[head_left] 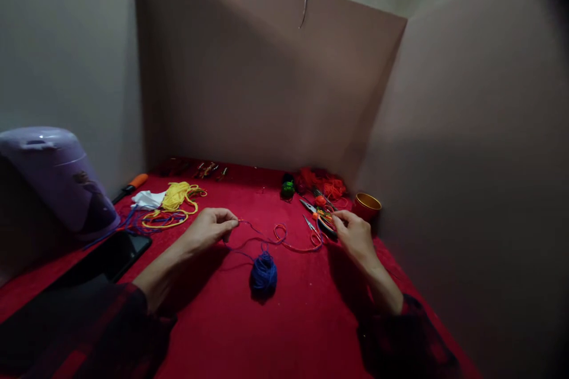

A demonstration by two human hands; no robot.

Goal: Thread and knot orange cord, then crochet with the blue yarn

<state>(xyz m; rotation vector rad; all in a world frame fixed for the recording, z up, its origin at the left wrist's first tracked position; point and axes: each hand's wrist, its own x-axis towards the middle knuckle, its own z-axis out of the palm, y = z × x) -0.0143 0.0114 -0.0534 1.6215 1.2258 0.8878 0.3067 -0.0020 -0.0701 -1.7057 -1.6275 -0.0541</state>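
My left hand (208, 230) is closed in a pinch on a thin blue thread (254, 231) that runs down to a small blue yarn ball (264, 274) on the red cloth (267, 331). My right hand (353, 232) is closed, its fingertips on the tools beside a pair of scissors (316, 213); what it grips I cannot make out. An orange-red cord (297, 241) loops across the cloth between the two hands.
Yellow yarn (175, 204), white paper and an orange-handled tool (131, 185) lie at the left. A purple appliance (57, 177) and a black phone (113, 254) sit at the left edge. Green yarn (287, 188), red-orange yarn (324, 183) and a small round cup (367, 205) stand near the back right walls.
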